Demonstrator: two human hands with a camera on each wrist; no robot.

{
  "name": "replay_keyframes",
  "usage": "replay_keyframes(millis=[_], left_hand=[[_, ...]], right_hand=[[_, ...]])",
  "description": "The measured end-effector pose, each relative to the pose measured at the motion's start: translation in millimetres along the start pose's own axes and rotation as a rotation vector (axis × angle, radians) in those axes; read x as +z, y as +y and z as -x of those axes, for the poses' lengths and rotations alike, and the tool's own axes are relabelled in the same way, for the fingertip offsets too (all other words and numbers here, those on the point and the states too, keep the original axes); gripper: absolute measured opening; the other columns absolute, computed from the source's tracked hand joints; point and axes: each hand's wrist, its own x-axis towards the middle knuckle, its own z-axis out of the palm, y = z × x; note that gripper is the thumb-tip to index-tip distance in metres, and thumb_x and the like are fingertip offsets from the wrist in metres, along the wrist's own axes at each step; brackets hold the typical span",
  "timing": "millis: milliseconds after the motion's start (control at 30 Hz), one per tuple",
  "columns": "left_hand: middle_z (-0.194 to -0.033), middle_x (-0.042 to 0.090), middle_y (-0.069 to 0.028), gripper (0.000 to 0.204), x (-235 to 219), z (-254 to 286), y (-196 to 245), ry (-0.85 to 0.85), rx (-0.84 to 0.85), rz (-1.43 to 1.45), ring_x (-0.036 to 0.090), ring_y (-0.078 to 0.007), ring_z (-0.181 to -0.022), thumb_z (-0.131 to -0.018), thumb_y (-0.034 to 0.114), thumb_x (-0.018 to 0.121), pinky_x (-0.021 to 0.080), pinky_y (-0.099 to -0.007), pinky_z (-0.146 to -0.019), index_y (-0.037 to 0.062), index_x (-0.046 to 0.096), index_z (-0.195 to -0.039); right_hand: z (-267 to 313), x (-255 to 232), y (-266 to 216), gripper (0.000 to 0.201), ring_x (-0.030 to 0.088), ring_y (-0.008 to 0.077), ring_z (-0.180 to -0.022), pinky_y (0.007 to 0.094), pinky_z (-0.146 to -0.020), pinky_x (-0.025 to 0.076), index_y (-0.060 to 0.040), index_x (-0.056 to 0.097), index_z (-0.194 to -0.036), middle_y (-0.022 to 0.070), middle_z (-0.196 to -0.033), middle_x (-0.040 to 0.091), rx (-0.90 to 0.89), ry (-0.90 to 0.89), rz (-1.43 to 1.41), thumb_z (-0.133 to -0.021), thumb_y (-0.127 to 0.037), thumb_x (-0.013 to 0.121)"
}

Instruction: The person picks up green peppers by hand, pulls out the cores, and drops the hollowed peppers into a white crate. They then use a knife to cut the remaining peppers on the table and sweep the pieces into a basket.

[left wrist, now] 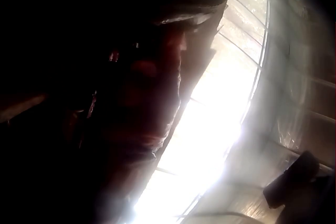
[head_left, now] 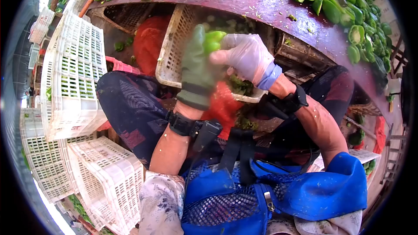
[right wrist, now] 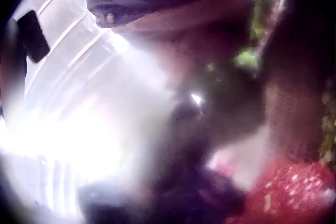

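Pepper [head_left: 214,40], glossy, lobed, thin-gloved right hand [head_left: 248,55] gripping it, left hand [head_left: 194,67], grip unclear

A hand [left wrist: 142,87] is dimly seen in shadow. The glaring roof [left wrist: 210,119] is crossed by thin lines. At lower right, a dark block [left wrist: 291,179] is silhouetted.

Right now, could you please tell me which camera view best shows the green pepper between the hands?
The head view: the green pepper shows bright there between the left hand and the right hand. The right wrist view is too blurred to identify it surely, and the left wrist view too dark.
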Motion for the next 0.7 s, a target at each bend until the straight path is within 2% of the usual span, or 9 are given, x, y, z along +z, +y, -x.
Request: replay_keyframes(millis=[67,133,300,333,400,500,567,600,700], left_hand=[[-0.091,0.068,-0.0100,0.050,2.0,4.7,5.4,0.046,0.000,-0.146,0.063,-0.0225,-0.067,-0.098,0.051,0.048,0.051,-0.0347,-0.051,0.0048,0.063,-0.107],[-0.092,0.067,-0.0087,0.052,10.2,5.4,15.2,0.007,-0.200,0.129,0.063,-0.0219,-0.067,-0.098,0.054,0.047,0.049,-0.0346,-0.050,0.0066,0.062,-0.114],[-0.111,0.064,-0.0102,0.056,20.0,9.2,22.0,-0.184,-0.266,0.122,0.063,-0.0233,-0.090,-0.100,0.047,0.048,0.055,-0.0372,-0.081,0.0046,0.048,-0.136],[-0.129,0.056,-0.0147,0.051,13.2,3.7,19.5,-0.295,-0.238,0.197,0.060,-0.0288,-0.111,-0.100,0.038,0.051,0.054,-0.0462,-0.094,0.0034,0.047,-0.138],[-0.127,0.057,-0.0144,0.051,22.8,9.6,24.7,-0.213,-0.208,0.131,0.062,-0.0290,-0.109,-0.097,0.035,0.057,0.058,-0.0438,-0.088,0.0047,0.048,-0.137],[-0.125,0.059,-0.0176,0.051,28.8,10.6,30.9,-0.146,-0.202,0.226,0.063,-0.0306,-0.109,-0.093,0.032,0.064,0.061,-0.0440,-0.083,0.0054,0.050,-0.134],[-0.118,0.065,-0.0133,0.048,28.6,11.5,34.3,-0.213,-0.196,0.261,0.061,-0.0278,-0.113,-0.098,0.035,0.057,0.059,-0.0477,-0.082,0.0037,0.051,-0.134],[-0.120,0.065,-0.0133,0.048,22.8,9.7,34.0,-0.172,-0.239,0.323,0.061,-0.0290,-0.113,-0.098,0.036,0.056,0.058,-0.0494,-0.082,0.0046,0.051,-0.133],[-0.120,0.065,-0.0128,0.048,16.5,7.9,32.0,-0.206,-0.269,0.405,0.061,-0.0294,-0.113,-0.098,0.039,0.054,0.057,-0.0501,-0.082,0.0060,0.052,-0.133]], right_hand=[[-1.7,-1.9,2.7,0.021,0.059,0.0111,-0.056,0.0252,-0.045,0.045,0.0022,0.070,-0.095,0.0047,-0.076,0.065,-0.065,-0.003,0.020,-0.083,-0.014,0.076],[-3.6,-7.0,6.3,0.024,0.059,0.0102,-0.055,0.0244,-0.042,0.042,0.0019,0.069,-0.099,0.0052,-0.076,0.065,0.029,-0.034,-0.129,-0.084,-0.015,0.076],[-5.3,-34.7,-2.1,0.025,0.050,0.0077,-0.043,0.0243,-0.035,0.036,-0.0013,0.068,-0.102,0.0039,-0.061,0.059,0.085,-0.035,-0.137,-0.090,-0.023,0.069],[-8.2,-38.0,-2.1,0.025,0.048,0.0075,-0.042,0.0243,-0.035,0.036,-0.0017,0.068,-0.102,0.0039,-0.061,0.058,0.075,-0.007,-0.151,-0.091,-0.024,0.068],[-12.0,-47.4,-11.2,0.026,0.048,0.0077,-0.043,0.0232,-0.035,0.036,-0.0018,0.068,-0.105,0.0036,-0.062,0.058,0.085,0.045,-0.062,-0.093,-0.025,0.066],[-24.9,-90.2,-29.5,0.023,0.062,0.0145,-0.059,0.0303,-0.050,0.051,-0.0036,0.070,-0.098,0.0074,-0.072,0.065,0.039,0.161,0.205,-0.092,-0.025,0.066],[-62.1,-160.8,-12.3,0.021,0.069,0.0229,-0.072,0.0333,-0.062,0.056,-0.0071,0.070,-0.098,0.0112,-0.088,0.072,-0.618,0.636,0.922,-0.090,-0.025,0.062],[-64.4,-180.5,-44.7,0.021,0.069,0.0269,-0.082,0.0377,-0.073,0.056,-0.0091,0.070,-0.095,0.0136,-0.095,0.070,-0.197,0.805,1.139,-0.088,-0.027,0.062],[-81.7,-285.6,-46.7,0.034,0.068,0.0344,-0.093,0.0437,-0.078,0.055,-0.0063,0.065,-0.107,0.0164,-0.098,0.070,0.026,1.207,1.441,-0.082,-0.029,0.067]])
